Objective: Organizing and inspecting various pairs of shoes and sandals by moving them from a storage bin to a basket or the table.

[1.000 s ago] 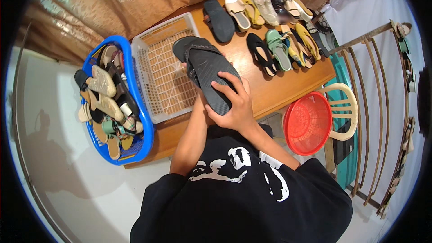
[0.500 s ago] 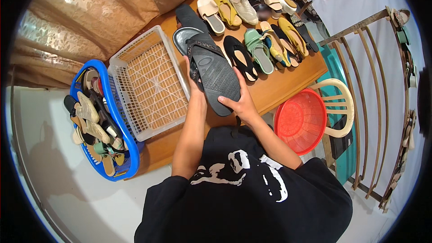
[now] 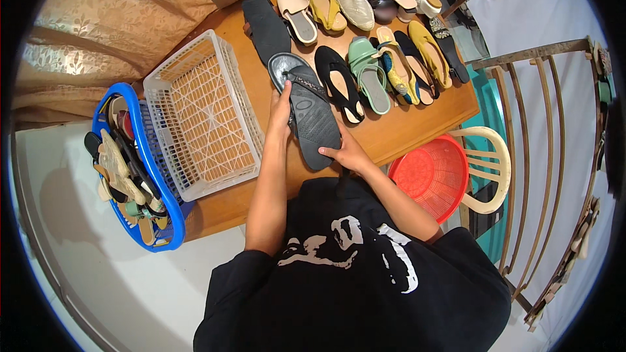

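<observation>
A pair of black flip-flops (image 3: 313,120), overlapping one another, is held above the near edge of the wooden table. My left hand (image 3: 281,111) grips them along the left side, thumb upward near the strap. On the right, my right hand (image 3: 347,148) closes round the near end, its thumb pressed on the textured black surface. Just past them lies a black slipper (image 3: 266,29). A black thong sandal (image 3: 328,65) and a green strappy sandal (image 3: 360,58) rest to their right. How the fingers sit beneath the flip-flops is hidden.
Left of my arms, a white plastic crate (image 3: 244,117) sits on the table (image 3: 385,132) beside a blue basket (image 3: 173,221) of sandals. Two rows of footwear line the table's far side. A red basket (image 3: 427,179) stands on a cream chair (image 3: 499,156); a wooden rack (image 3: 521,176) is further right.
The flip-flops in my hands have tilted, and my left hand has slid up the side with its thumb now in view. The whole view has shifted slightly.
</observation>
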The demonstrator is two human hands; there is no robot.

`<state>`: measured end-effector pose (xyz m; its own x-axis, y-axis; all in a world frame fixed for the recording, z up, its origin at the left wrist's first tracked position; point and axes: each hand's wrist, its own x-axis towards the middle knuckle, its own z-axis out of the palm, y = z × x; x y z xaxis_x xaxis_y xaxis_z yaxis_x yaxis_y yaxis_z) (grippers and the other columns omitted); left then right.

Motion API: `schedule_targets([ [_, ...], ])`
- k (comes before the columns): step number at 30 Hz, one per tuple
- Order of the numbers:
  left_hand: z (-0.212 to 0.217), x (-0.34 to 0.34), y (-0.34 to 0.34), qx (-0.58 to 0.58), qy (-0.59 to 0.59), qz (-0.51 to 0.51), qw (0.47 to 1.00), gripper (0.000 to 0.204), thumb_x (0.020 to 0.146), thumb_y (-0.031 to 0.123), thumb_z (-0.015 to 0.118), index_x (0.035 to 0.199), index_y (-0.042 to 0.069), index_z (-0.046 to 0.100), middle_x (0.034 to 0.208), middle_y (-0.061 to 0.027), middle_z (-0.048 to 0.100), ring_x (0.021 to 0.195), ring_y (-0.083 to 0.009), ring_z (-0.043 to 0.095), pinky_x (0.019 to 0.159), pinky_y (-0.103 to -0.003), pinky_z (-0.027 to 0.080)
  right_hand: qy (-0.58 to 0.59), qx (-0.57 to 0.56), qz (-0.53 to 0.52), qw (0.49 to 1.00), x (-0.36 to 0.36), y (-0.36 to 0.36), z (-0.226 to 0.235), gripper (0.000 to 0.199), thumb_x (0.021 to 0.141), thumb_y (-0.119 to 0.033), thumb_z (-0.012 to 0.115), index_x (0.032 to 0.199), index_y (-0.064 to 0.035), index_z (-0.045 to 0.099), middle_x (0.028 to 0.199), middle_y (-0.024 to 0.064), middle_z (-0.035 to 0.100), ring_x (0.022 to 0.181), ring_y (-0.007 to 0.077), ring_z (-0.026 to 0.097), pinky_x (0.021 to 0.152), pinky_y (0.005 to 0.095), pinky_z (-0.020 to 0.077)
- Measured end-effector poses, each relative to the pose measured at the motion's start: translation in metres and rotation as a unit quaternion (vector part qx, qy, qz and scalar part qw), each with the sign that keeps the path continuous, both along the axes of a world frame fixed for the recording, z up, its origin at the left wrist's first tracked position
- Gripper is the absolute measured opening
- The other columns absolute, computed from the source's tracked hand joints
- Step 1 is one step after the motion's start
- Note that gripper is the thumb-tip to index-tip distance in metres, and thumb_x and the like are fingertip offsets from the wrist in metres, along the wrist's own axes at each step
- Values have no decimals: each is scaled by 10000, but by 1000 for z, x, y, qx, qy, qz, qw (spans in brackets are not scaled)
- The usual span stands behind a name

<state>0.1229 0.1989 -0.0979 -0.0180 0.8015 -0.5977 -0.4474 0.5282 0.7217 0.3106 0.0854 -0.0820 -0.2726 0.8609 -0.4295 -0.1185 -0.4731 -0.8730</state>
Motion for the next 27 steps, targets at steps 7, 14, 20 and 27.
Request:
schedule_targets([
  [7,-35,11,-4,43,127,32,991,351,1031,289,628,1191,-21,594,976,-98,704,826,-156,677,739,-289,554,20,-209,8,978,19,2,-21,770,857,101,661,1538,-47,336,1425,142,536,1213,244,598,929,344,573],
  [14,-73,7,-5,77,137,48,986,374,984,232,704,1174,-69,590,987,-109,708,858,-144,663,784,-283,537,-62,-158,37,985,21,-4,-40,728,859,130,628,1508,-59,358,1350,164,587,1010,244,696,757,329,614],
  [20,-74,26,-12,117,334,59,934,410,899,182,793,1161,-63,595,1043,-132,658,884,-162,638,799,-303,523,-128,-113,49,984,25,-5,-45,748,859,137,592,1507,-146,349,1303,149,580,855,184,682,728,327,622],
  [27,-81,18,-18,203,534,17,821,324,922,233,770,1029,-40,633,1046,-127,574,940,-219,610,827,-337,505,-188,-67,55,978,16,-10,-54,759,801,172,596,1456,-124,354,1099,115,555,819,202,657,666,332,613],
])
